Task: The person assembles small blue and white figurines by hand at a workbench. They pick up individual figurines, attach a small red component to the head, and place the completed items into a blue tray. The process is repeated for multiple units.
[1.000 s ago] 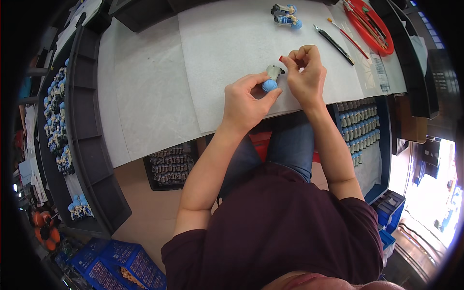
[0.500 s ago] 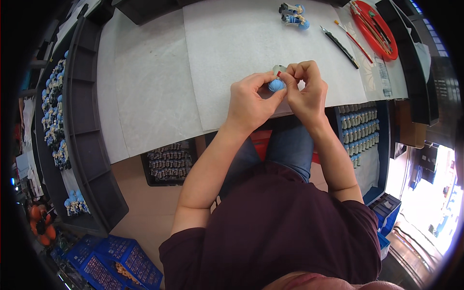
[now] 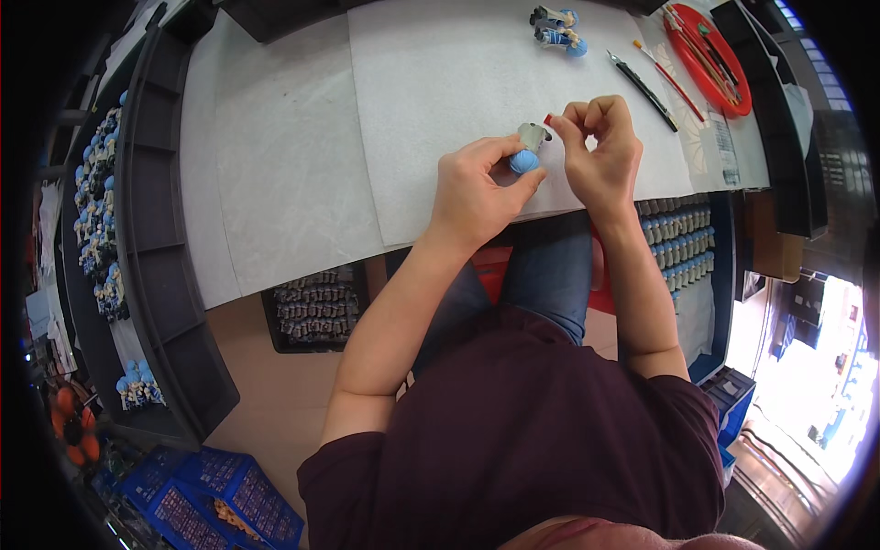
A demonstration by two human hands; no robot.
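Observation:
A small figurine (image 3: 529, 139) with a round blue head and a grey body is pinched between the thumb and fingers of my left hand (image 3: 478, 188), just above the white sheet. To its right, my right hand (image 3: 600, 151) is closed in a pinch on a small red piece (image 3: 550, 120), which sticks out at the fingertips, a little apart from the figurine. What the red piece is, I cannot make out. Two finished-looking figurines (image 3: 559, 35) with blue heads lie at the far side of the white sheet (image 3: 431, 82).
At the far right are a red oval tray (image 3: 747, 101) of brushes, a black pen-like tool (image 3: 642, 89) and a thin red brush (image 3: 674, 84). Racks of figurines (image 3: 678, 243) stand below right; a black divided tray (image 3: 165, 238) stands left. Blue crates (image 3: 220, 486) sit lower left.
My right hand has drawn away from the figurine, up and to the right, with the red piece in its fingers. My left hand still holds the figurine in nearly the same place.

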